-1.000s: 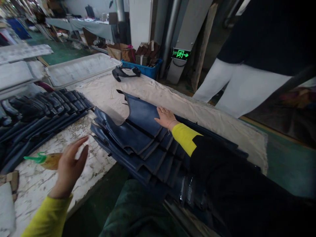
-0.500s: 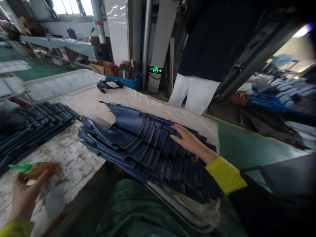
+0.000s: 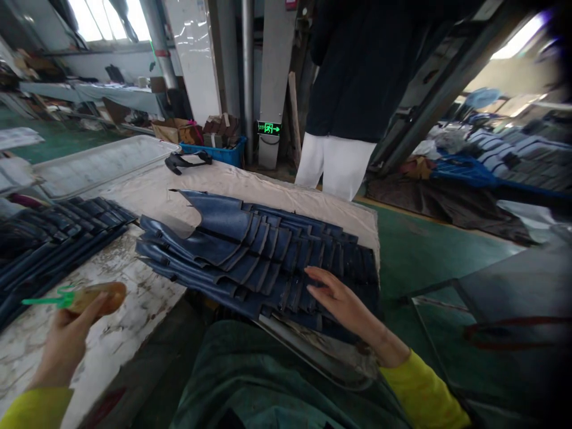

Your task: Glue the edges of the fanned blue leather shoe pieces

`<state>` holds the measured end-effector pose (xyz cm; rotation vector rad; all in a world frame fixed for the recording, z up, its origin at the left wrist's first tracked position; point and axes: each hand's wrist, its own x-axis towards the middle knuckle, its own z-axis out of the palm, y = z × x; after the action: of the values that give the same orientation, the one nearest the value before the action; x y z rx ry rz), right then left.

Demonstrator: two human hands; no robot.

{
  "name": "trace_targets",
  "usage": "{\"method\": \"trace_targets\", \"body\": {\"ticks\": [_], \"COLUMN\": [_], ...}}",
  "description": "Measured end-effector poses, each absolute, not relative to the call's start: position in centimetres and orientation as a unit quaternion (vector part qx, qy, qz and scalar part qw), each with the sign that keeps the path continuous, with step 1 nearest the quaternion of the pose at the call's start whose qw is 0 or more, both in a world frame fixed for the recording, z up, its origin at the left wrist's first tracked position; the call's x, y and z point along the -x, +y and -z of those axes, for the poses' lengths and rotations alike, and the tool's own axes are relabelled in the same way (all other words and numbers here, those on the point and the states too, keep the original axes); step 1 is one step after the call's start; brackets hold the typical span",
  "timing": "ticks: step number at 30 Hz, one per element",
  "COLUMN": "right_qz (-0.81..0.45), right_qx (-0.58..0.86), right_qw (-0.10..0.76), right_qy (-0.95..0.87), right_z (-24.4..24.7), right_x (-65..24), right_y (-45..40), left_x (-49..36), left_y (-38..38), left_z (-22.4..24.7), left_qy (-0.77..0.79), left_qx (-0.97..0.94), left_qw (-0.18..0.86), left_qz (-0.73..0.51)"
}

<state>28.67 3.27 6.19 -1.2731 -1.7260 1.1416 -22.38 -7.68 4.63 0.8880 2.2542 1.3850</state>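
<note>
Left hand point(image 3: 74, 333) grips bottle point(image 3: 115, 298); right hand point(image 3: 337, 299), loosely curled, over blue pieces point(image 3: 227, 221).

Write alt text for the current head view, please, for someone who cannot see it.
The left hand grips an amber bottle with a green nozzle; the open right hand is over overlapping dark-blue pieces on a pale table. An exit sign glows behind.

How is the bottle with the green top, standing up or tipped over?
Tipped over: the bottle is sideways in the left hand, its green top pointing toward the picture's left edge.
</note>
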Motion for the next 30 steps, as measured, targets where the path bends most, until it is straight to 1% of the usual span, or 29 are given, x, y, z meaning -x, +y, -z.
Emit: {"method": "trace_targets", "body": {"ticks": [2, 4, 7, 8, 10, 11, 17, 21, 23, 25, 27, 30], "right_qz": [-0.519, -0.604, -0.709, -0.734, -0.768, -0.780, -0.809, -0.823, -0.829, -0.828, -0.811, -0.749], "right_qx": [0.454, 0.407, 0.359, 0.350, 0.336, 0.331, 0.332, 0.323, 0.324, 0.337, 0.369, 0.428], "right_qw": [0.340, 0.321, 0.304, 0.305, 0.314, 0.322, 0.353, 0.344, 0.337, 0.339, 0.360, 0.416], "right_qy": [-0.640, -0.605, -0.525, -0.496, -0.446, -0.422, -0.333, -0.317, -0.307, -0.293, -0.276, -0.286], "right_z": [-6.4, -6.6, -7.1, -7.3, -7.6, -7.7, -7.7, -7.7, -7.7, -7.6, -7.6, -8.0], "right_x": [-25.7, -22.6, -18.9, -18.1, -17.2, -17.1, -17.5, -17.3, -17.3, -17.4, -18.0, -19.6], "right_y": [2.2, 1.1, -0.4, -0.8, -1.5, -1.7, -2.0, -2.2, -2.2, -1.9, -1.2, 0.8], "left_x": [18.2, 13.0, 5.0, 2.8, -0.7, -1.9, -4.0, -4.1, -4.2, -3.9, -2.9, 0.7], "left_y": [-6.8, -5.8, -4.4, -4.0, -3.3, -3.1, -3.0, -3.4, -3.6, -3.8, -3.8, -2.6], "left_z": [-5.7, -6.9, -8.4, -8.6, -8.9, -8.9, -8.5, -7.7, -7.3, -7.0, -6.8, -6.7], "left_qy": [0.786, 0.719, 0.612, 0.580, 0.521, 0.510, 0.507, 0.486, 0.481, 0.476, 0.467, 0.488], "left_qx": [-0.252, -0.260, -0.274, -0.280, -0.284, -0.286, -0.273, -0.283, -0.336, -0.439, -0.561, -0.694], "left_qw": [0.231, 0.322, 0.479, 0.516, 0.570, 0.578, 0.587, 0.607, 0.600, 0.575, 0.527, 0.389], "left_qz": [-0.515, -0.559, -0.566, -0.565, -0.568, -0.569, -0.569, -0.562, -0.544, -0.500, -0.435, -0.359]}}
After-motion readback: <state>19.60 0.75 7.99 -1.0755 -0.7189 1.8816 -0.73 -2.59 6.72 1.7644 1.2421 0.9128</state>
